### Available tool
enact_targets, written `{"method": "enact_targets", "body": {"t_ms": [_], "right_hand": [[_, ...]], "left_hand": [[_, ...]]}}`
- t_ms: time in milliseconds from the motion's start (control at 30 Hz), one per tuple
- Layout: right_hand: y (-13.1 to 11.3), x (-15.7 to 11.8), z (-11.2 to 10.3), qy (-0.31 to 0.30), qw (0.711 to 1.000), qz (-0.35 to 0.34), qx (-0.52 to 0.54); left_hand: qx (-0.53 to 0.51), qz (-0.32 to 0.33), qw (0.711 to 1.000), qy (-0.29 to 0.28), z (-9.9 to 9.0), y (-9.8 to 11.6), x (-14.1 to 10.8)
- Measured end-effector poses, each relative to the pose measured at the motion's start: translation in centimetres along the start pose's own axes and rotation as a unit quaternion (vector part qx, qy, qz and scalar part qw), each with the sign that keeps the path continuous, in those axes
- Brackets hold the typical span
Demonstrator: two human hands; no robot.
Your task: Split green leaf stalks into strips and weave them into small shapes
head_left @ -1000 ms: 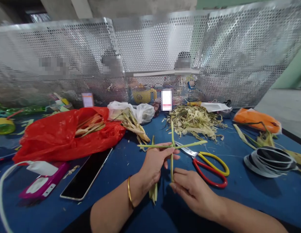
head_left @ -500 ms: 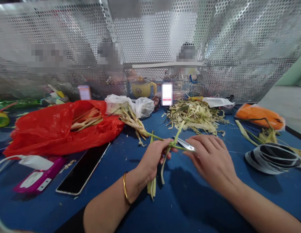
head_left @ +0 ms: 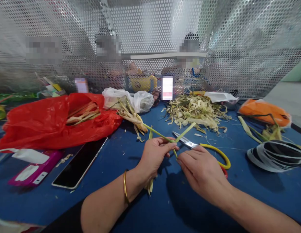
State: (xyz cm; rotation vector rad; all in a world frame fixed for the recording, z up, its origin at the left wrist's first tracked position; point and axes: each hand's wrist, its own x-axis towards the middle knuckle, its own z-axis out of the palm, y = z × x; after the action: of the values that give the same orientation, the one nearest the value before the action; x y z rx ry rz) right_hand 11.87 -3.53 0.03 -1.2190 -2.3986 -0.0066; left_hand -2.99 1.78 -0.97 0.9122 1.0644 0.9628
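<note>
My left hand (head_left: 156,152), with a gold bangle at the wrist, pinches a green plant strip (head_left: 156,131), apparently corn husk, where strips cross in a small knot. One end (head_left: 186,132) sticks up to the right from that crossing. Close beside it, my right hand (head_left: 201,168) grips a short lower end of strip between thumb and fingers. Scissors (head_left: 189,142) with yellow and red handles lie just beyond my right hand, which partly hides them. More pale strips (head_left: 149,186) lie beneath my left hand. A dried husk bundle (head_left: 132,118) rests beyond it.
A red plastic bag (head_left: 43,119) holding husks, a smartphone (head_left: 79,165) and a purple power bank (head_left: 36,168) are on the left. Husk shreds (head_left: 196,111) are heaped at the back. To the right are a coil of white line (head_left: 274,157) and an orange packet (head_left: 264,111).
My right hand has shifted down and left, drawing its strip end from rightward to downward and uncovering the scissors' handles. The upper end now leans further right. The view has tilted slightly.
</note>
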Motion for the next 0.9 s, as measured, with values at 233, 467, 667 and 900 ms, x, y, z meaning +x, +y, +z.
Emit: {"method": "enact_targets", "body": {"t_ms": [233, 467, 667, 900], "right_hand": [[1.3, 0.4, -2.4, 0.043, 0.992, 0.064, 0.104], [3.3, 1.3, -1.4, -0.057, 0.867, 0.253, 0.427], [3.0, 1.2, -0.2, -0.088, 0.707, 0.280, 0.644], [2.5, 1.3, 0.0, -0.013, 0.686, 0.346, 0.640]], "left_hand": [[0.074, -0.026, 0.992, -0.096, -0.8, 1.2, -0.2], [0.154, -0.063, 0.962, -0.215, -0.1, 1.1, -1.4], [0.188, -0.030, 0.948, -0.255, 0.0, 0.0, -1.4], [0.257, 0.014, 0.933, -0.254, -0.3, 0.0, -1.5]]}}
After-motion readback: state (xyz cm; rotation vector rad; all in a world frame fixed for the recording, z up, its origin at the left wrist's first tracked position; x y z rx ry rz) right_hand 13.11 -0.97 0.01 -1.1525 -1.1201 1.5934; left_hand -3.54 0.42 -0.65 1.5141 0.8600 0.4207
